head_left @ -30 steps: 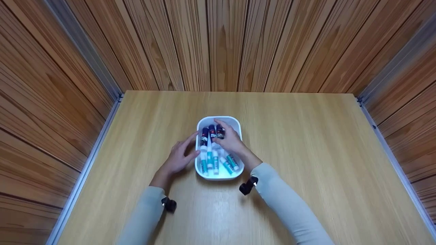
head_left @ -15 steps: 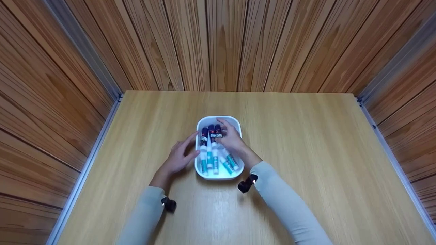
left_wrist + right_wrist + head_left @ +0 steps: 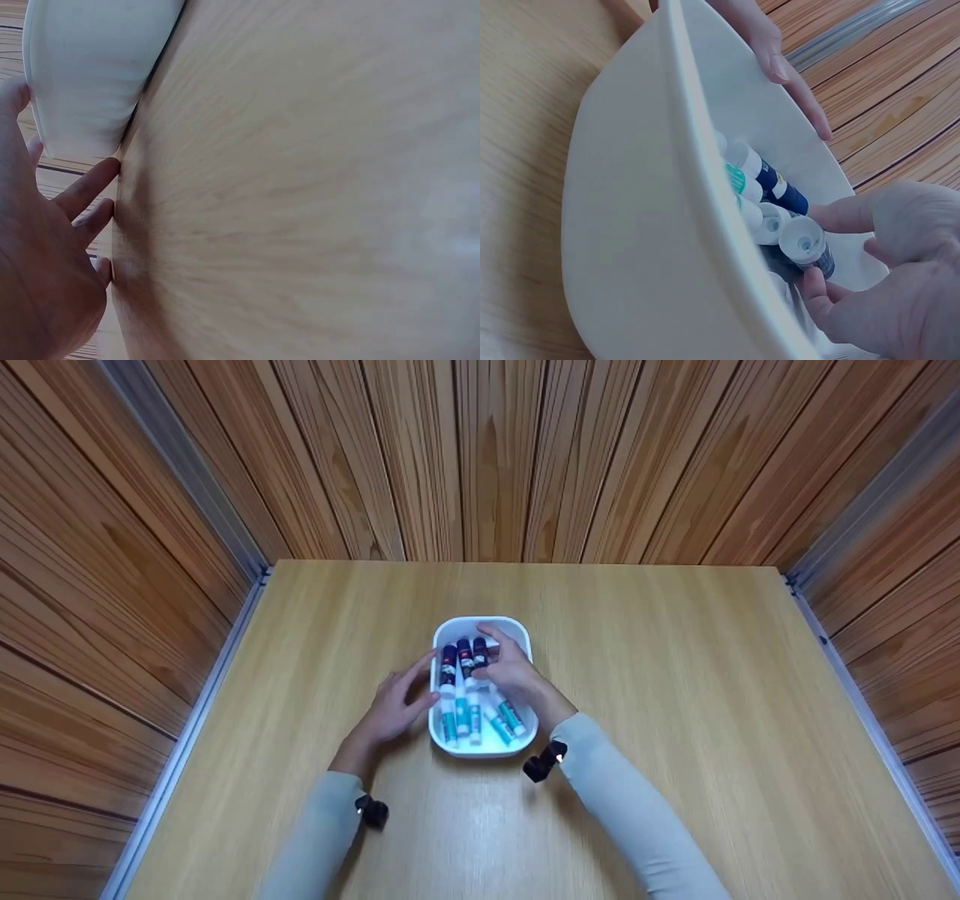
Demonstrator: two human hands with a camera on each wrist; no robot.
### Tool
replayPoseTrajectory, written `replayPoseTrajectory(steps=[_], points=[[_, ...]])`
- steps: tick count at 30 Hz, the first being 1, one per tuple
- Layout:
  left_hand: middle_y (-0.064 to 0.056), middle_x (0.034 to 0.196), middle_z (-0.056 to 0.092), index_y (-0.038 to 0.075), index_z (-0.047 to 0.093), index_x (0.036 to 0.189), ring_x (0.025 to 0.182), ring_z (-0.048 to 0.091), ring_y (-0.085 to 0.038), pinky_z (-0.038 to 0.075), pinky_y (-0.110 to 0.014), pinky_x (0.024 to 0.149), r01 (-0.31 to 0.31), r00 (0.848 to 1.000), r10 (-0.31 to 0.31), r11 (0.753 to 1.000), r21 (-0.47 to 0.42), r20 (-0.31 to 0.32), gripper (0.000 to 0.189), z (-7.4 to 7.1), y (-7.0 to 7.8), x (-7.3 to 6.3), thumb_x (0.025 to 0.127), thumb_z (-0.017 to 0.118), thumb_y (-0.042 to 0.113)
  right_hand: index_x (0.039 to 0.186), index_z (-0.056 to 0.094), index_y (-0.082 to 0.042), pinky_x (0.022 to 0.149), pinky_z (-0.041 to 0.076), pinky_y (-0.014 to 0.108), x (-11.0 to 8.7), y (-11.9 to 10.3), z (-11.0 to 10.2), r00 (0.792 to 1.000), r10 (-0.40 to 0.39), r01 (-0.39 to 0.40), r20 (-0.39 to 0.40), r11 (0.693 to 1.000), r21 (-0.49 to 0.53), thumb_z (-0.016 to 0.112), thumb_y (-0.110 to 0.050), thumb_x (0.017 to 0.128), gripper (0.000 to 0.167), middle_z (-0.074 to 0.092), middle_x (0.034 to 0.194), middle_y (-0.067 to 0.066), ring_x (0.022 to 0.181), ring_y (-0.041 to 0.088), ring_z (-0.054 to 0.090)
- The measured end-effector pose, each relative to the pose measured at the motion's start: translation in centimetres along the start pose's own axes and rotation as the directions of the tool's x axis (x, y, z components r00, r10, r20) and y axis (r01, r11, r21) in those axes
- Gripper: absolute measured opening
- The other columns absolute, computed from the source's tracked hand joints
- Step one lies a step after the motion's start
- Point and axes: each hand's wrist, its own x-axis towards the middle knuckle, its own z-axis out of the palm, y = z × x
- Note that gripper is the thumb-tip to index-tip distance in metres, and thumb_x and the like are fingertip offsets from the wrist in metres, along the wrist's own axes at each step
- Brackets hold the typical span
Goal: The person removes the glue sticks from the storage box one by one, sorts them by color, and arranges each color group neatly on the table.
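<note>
In the head view, near the centre of the frame, the rightmost dark tube (image 3: 480, 648), pinched by the right hand (image 3: 517, 671), has shifted a little left over the last second. The middle dark tube (image 3: 465, 652) and leftmost dark tube (image 3: 448, 664) sit slightly lower in the frame. The right wrist camera (image 3: 545, 761) is slightly higher, and farther left.
</note>
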Motion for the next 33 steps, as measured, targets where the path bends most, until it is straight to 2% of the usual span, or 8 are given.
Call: replayPoseTrajectory(steps=[3, 7, 10, 13, 15, 22, 30, 33], points=[[0.003, 0.180, 0.048, 0.060, 0.025, 0.174, 0.171, 0.036, -0.033, 0.017, -0.072, 0.142, -0.001, 1.000, 0.001, 1.000, 0.002, 0.000, 0.075, -0.02, -0.07, -0.01, 0.111, 0.065, 0.051, 0.178, 0.035, -0.028, 0.136, 0.041, 0.053, -0.07, -0.15, -0.10, 0.997, 0.059, -0.058, 0.045, 0.998, -0.013, 0.076, 0.004, 0.101, 0.093, 0.051, 0.170, 0.023, 0.158, 0.038, 0.052], [0.002, 0.182, 0.046, 0.057, 0.025, 0.175, 0.176, 0.030, -0.032, 0.001, -0.069, 0.145, -0.012, 1.000, 0.012, 1.000, 0.003, 0.004, 0.075, -0.03, -0.08, 0.01, 0.112, 0.064, 0.051, 0.180, 0.030, -0.035, 0.138, 0.037, 0.055, -0.20, -0.38, -0.25, 0.990, 0.103, -0.099, 0.101, 0.994, -0.038, 0.077, -0.001, 0.102, 0.097, 0.048, 0.172, 0.021, 0.161, 0.038, 0.049], [0.001, 0.183, 0.044, 0.056, 0.024, 0.176, 0.176, 0.029, -0.034, 0.002, -0.071, 0.144, -0.015, 1.000, 0.015, 1.000, 0.003, 0.004, 0.076, -0.06, 0.02, -0.01, 0.112, 0.064, 0.051, 0.179, 0.029, -0.039, 0.137, 0.037, 0.055, -0.24, -0.41, -0.33, 0.987, 0.111, -0.106, 0.116, 0.993, -0.052, 0.078, -0.003, 0.102, 0.098, 0.050, 0.168, 0.019, 0.156, 0.037, 0.051], [0.002, 0.183, 0.044, 0.057, 0.025, 0.175, 0.174, 0.032, -0.035, 0.012, -0.074, 0.142, -0.009, 1.000, 0.009, 1.000, 0.002, -0.001, 0.075, -0.07, 0.13, -0.07, 0.111, 0.064, 0.053, 0.177, 0.033, -0.041, 0.134, 0.040, 0.056, -0.22, -0.35, -0.34, 0.988, 0.104, -0.097, 0.114, 0.993, -0.065, 0.079, -0.003, 0.102, 0.096, 0.053, 0.161, 0.018, 0.149, 0.036, 0.054], [0.004, 0.183, 0.043, 0.059, 0.025, 0.175, 0.174, 0.032, -0.034, 0.014, -0.075, 0.142, -0.008, 1.000, 0.008, 1.000, 0.004, 0.000, 0.075, -0.08, 0.09, -0.05, 0.111, 0.064, 0.054, 0.175, 0.037, -0.042, 0.133, 0.040, 0.057, -0.28, -0.28, -0.34, 0.989, 0.098, -0.091, 0.106, 0.993, -0.069, 0.079, -0.003, 0.102, 0.093, 0.054, 0.159, 0.018, 0.147, 0.036, 0.054], [0.006, 0.185, 0.040, 0.060, 0.025, 0.174, 0.176, 0.030, -0.033, 0.010, -0.073, 0.143, -0.014, 1.000, 0.014, 1.000, 0.006, -0.002, 0.075, -0.14, 0.03, 0.03, 0.111, 0.065, 0.053, 0.171, 0.043, -0.041, 0.128, 0.042, 0.055, -0.42, -0.42, -0.29, 0.993, 0.076, -0.072, 0.090, 0.996, -0.052, 0.079, 0.002, 0.100, 0.090, 0.053, 0.153, 0.017, 0.141, 0.035, 0.055], [0.000, 0.182, 0.047, 0.052, 0.027, 0.177, 0.175, 0.032, -0.034, 0.004, -0.071, 0.144, -0.030, 1.000, 0.030, 1.000, 0.008, -0.002, 0.077, -0.07, 0.02, 0.13, 0.111, 0.066, 0.049, 0.170, 0.042, -0.039, 0.129, 0.041, 0.055, -0.37, -0.48, -0.11, 0.995, 0.070, -0.065, 0.074, 0.995, -0.071, 0.078, 0.002, 0.100, 0.089, 0.052, 0.152, 0.017, 0.140, 0.035, 0.053], [0.000, 0.182, 0.046, 0.052, 0.026, 0.177, 0.176, 0.031, -0.033, 0.005, -0.072, 0.144, -0.031, 1.000, 0.031, 0.999, 0.014, -0.004, 0.077, 0.01, 0.01, 0.11, 0.111, 0.066, 0.050, 0.170, 0.042, -0.039, 0.123, 0.044, 0.050, -0.20, -0.51, -0.17, 0.996, 0.061, -0.057, 0.070, 0.996, -0.065, 0.078, 0.003, 0.099, 0.090, 0.051, 0.147, 0.016, 0.135, 0.032, 0.054]])
